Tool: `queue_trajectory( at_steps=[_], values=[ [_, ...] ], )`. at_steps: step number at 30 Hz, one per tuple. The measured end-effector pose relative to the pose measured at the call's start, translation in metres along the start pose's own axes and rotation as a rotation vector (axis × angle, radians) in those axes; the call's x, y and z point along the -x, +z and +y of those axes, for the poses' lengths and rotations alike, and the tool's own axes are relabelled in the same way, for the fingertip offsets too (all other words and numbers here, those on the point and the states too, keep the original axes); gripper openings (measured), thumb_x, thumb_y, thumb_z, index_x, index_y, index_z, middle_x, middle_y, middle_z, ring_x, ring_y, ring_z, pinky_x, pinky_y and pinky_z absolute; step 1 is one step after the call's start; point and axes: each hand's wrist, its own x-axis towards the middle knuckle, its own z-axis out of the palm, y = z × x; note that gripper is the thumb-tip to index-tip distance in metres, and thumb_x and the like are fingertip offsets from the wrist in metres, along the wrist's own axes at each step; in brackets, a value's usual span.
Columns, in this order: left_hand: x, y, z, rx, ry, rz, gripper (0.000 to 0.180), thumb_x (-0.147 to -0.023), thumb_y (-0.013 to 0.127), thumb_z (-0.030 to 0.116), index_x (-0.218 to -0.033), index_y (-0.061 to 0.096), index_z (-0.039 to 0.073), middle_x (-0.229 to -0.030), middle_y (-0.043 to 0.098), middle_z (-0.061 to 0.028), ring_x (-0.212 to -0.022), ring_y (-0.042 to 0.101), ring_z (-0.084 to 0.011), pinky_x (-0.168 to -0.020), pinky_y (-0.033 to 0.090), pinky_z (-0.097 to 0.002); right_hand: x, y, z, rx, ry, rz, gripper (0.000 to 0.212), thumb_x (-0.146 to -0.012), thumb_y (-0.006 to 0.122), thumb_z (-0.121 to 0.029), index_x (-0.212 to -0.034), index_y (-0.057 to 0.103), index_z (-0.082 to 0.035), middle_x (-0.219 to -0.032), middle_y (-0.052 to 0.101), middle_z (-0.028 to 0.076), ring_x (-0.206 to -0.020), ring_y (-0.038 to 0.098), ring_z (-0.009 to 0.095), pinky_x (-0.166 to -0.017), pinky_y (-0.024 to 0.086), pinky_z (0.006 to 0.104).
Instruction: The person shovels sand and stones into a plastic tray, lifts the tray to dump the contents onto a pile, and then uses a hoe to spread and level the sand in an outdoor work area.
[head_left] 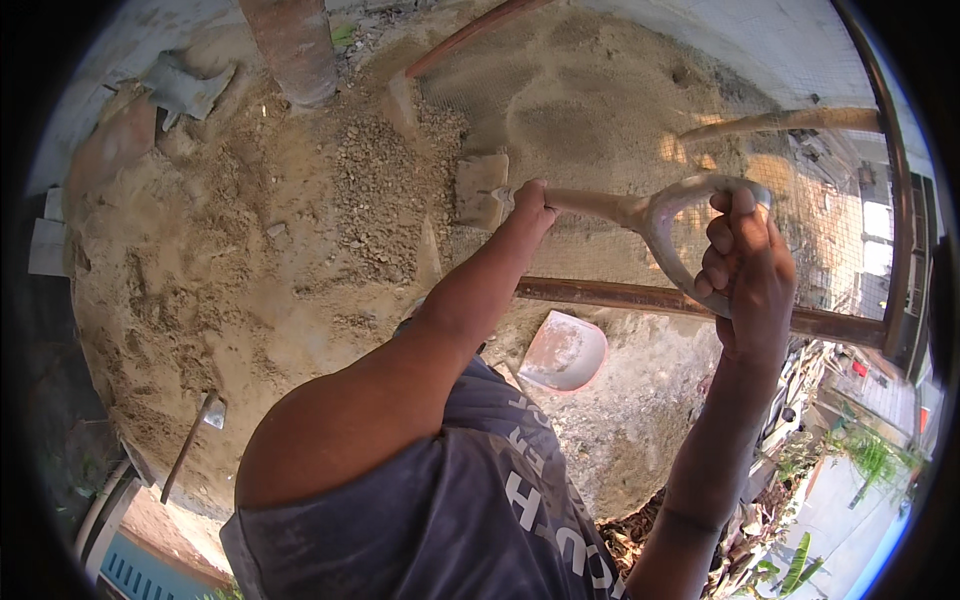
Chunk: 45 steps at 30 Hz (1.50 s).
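A shovel (600, 204) with a wooden shaft and a looped handle lies across the view, its flat, sandy blade (480, 188) pointing left. My left hand (533, 203) is closed around the shaft close to the blade. At the other end my right hand (748, 262) grips the loop, fingers curled over its crossbar. Beneath the shovel is a wire mesh screen (610, 248) in a wooden frame (600, 292). The blade is over the screen's left end, next to a heap of gravel (375, 200). Whether it touches the mesh I cannot tell.
Loose sand (180, 260) spreads over the left side. A hoe (185, 455) lies at the lower left. A pinkish pan (565, 352) rests below the frame's near rail. A thick post (293, 50) stands at the back, and debris (785, 415) lies at the right.
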Motion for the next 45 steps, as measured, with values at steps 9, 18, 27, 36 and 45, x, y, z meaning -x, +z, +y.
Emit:
queue_trajectory(
  at_steps=[9, 18, 27, 36, 45],
  values=[
    [-0.004, -0.070, 0.044, -0.161, 0.115, 0.149, 0.041, -0.090, 0.047, 0.007, -0.125, 0.033, -0.009, -0.116, 0.043, -0.0214, -0.092, 0.057, -0.0365, -0.073, 0.054, -0.0530, 0.026, -0.017, 0.041, -0.158, 0.126, 0.089, 0.035, -0.099, 0.051, -0.034, -0.108, 0.056, -0.001, -0.067, 0.044, -0.003, -0.047, 0.036, 0.002, -0.039, 0.029, 0.0181],
    [0.054, 0.102, 0.033, 0.019, 0.036, -0.171, 0.038, -0.091, 0.049, 0.003, -0.125, 0.033, -0.005, -0.113, 0.041, -0.0192, -0.097, 0.055, -0.0320, -0.069, 0.055, -0.0441, 0.022, 0.028, -0.057, -0.042, -0.157, 0.112, 0.042, -0.097, 0.055, -0.036, -0.111, 0.057, 0.004, -0.073, 0.047, -0.001, -0.051, 0.038, 0.003, -0.042, 0.032, 0.0175],
    [-0.029, 0.119, 0.076, -0.141, -0.018, -0.145, 0.036, -0.091, 0.051, 0.006, -0.121, 0.032, -0.001, -0.111, 0.047, -0.0199, -0.085, 0.060, -0.0301, -0.065, 0.058, -0.0404, -0.097, 0.027, -0.044, -0.200, -0.099, 0.153, 0.023, -0.096, 0.055, -0.024, -0.092, 0.058, -0.001, -0.070, 0.049, 0.000, -0.056, 0.045, 0.007, -0.049, 0.041, 0.0212],
    [0.028, 0.111, 0.011, 0.034, 0.081, -0.197, 0.041, -0.094, 0.050, 0.010, -0.126, 0.027, -0.001, -0.109, 0.046, -0.0189, -0.090, 0.059, -0.0299, -0.070, 0.058, -0.0418, -0.008, -0.007, -0.062, 0.018, -0.165, 0.154, 0.033, -0.097, 0.052, -0.033, -0.102, 0.056, -0.001, -0.066, 0.038, -0.005, -0.047, 0.031, 0.001, -0.042, 0.025, 0.0163],
    [-0.064, 0.103, 0.113, 0.105, 0.039, -0.272, 0.034, -0.093, 0.052, 0.008, -0.120, 0.038, -0.006, -0.113, 0.047, -0.0204, -0.093, 0.059, -0.0306, -0.074, 0.059, -0.0401, -0.121, 0.060, -0.048, 0.017, -0.136, -0.052, 0.023, -0.091, 0.058, -0.024, -0.090, 0.058, -0.001, -0.069, 0.052, 0.001, -0.055, 0.048, 0.008, -0.047, 0.043, 0.0225]
  ],
)
